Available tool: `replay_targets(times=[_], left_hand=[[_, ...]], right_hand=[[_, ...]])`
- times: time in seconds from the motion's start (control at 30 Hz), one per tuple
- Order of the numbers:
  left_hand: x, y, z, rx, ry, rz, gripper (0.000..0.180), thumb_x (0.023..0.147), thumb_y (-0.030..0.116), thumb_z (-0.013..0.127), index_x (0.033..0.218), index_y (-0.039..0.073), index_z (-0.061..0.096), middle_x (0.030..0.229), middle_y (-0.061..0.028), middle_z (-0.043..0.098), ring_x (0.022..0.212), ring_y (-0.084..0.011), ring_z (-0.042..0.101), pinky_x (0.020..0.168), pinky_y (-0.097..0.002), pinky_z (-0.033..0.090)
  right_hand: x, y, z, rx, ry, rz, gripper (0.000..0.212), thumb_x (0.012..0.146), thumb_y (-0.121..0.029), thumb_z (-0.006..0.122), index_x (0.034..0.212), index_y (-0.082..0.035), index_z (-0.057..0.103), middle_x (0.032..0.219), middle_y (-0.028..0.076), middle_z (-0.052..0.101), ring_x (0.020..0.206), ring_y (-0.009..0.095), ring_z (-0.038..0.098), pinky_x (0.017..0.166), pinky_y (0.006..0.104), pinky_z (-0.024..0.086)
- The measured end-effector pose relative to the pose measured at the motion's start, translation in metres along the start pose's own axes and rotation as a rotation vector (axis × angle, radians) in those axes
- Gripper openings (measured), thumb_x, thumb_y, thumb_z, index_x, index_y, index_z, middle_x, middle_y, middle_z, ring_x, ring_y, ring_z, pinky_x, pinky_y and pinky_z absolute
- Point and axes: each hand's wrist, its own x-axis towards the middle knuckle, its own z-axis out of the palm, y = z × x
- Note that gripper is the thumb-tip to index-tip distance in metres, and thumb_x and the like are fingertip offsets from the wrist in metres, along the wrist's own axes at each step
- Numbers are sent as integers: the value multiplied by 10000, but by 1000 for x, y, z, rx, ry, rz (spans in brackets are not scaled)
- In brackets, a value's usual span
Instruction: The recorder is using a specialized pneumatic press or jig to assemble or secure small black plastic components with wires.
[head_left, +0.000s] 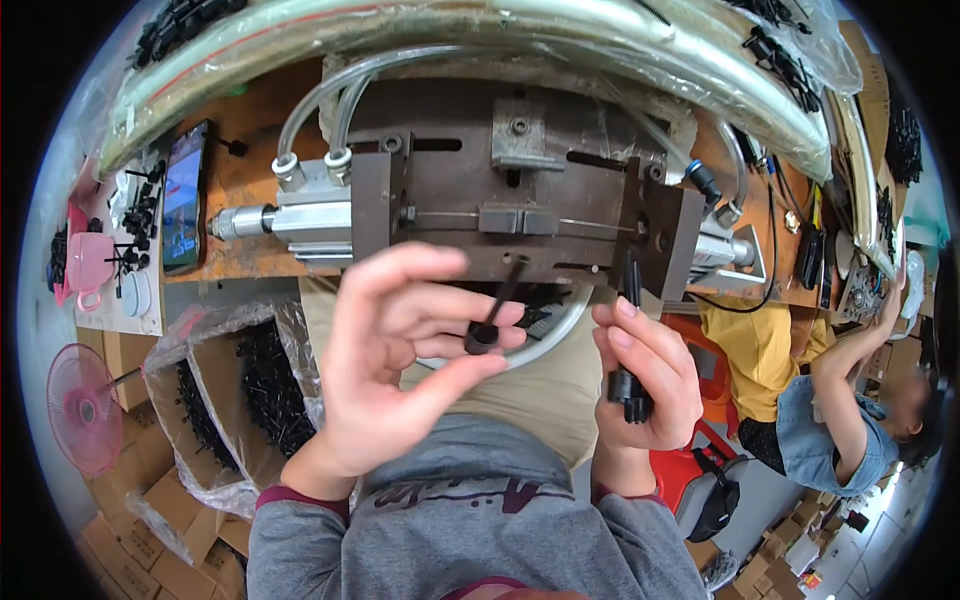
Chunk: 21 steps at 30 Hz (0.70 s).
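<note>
In front of my lap my left hand (385,360) holds a small black plastic part (485,335) with a thin stem and a wider cap-like end. The part sits between the thumb and curled fingertips, its stem pointing up and away; the index finger is stretched clear of it. My right hand (655,375) is closed around one or more black plastic pieces (630,390). A slim tapered tip sticks out above its fingers and a thicker ribbed end below; the fingers hide the middle. Just beyond both hands stands a dark metal fixture (440,180) with a small clamp block (518,220) at its centre.
Silver air cylinders (315,215) with clear hoses flank the fixture. A phone (187,200) leans at the bench's left. Below it, a plastic-lined box (215,400) holds many black parts, beside a pink fan (85,408). At right another person (840,430) works beside a red stool (690,480).
</note>
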Motion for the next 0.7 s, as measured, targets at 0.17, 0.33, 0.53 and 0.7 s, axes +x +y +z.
replay_targets(times=[0.17,0.33,0.53,0.7], left_hand=[[0,7,-2,12,-118,-92,658,696,-74,765,1273,-28,452,1062,-155,616,807,-159,614,656,-254,540],[4,6,-5,510,-276,142,422,629,51,862,1003,5,674,1007,-105,659,538,-27,418,517,-186,354],[0,5,0,786,-203,380,381,676,43,813,1041,17,708,1001,-88,655,558,-80,504,493,-217,411],[7,-10,-1,1059,-165,528,326,667,13,778,986,4,709,1119,-142,664,686,-193,668,577,-257,529]], right_hand=[[1,-5,8,-13,-70,-79,241,685,-15,724,924,17,717,1015,167,693,781,256,689,682,327,575],[2,-7,16,6,-175,-169,309,648,-45,692,936,65,699,1022,216,677,820,270,691,716,347,590],[-1,2,20,-16,-48,-111,304,671,30,711,970,74,691,1053,227,670,882,292,700,727,343,597],[1,3,4,70,-24,-44,516,754,-127,789,1177,85,583,1223,252,560,1031,366,652,868,399,566]])
